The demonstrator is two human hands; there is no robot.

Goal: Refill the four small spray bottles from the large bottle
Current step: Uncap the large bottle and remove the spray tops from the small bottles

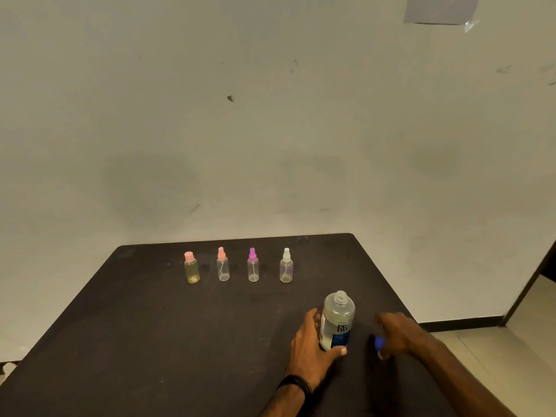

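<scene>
- Far ahead and to the left of the left hand (313, 347), four small spray bottles stand upright in a row on the black table (150, 341), well apart from one another.
- First is the yellowish bottle with a pink flat cap (191, 268), then the clear bottle with a salmon sprayer (223, 265), the clear bottle with a purple sprayer (253, 265), and the clear bottle with a white sprayer (286, 266). All four tops are on, and the three clear ones look close to empty.
- The left hand is wrapped around the lower body of the large bottle (337, 322), thumb across its front; a black wristband (296, 385) sits on that wrist.
- The large bottle stands upright between the two hands, its threaded neck open and clear liquid inside.
- The right hand (397, 334), just right of that bottle, is curled low over the table with the blue cap (378, 343) at its fingertips; whether it is pinched or already let go, I cannot tell.
- Judgement: the opening step is ending and no refilling has begun. Next comes unscrewing a small bottle's sprayer, then pouring with care into its narrow neck.
- Nothing lies between the hands and the row; beyond are a bare wall (270, 115) and a taped paper notice (440, 9).
</scene>
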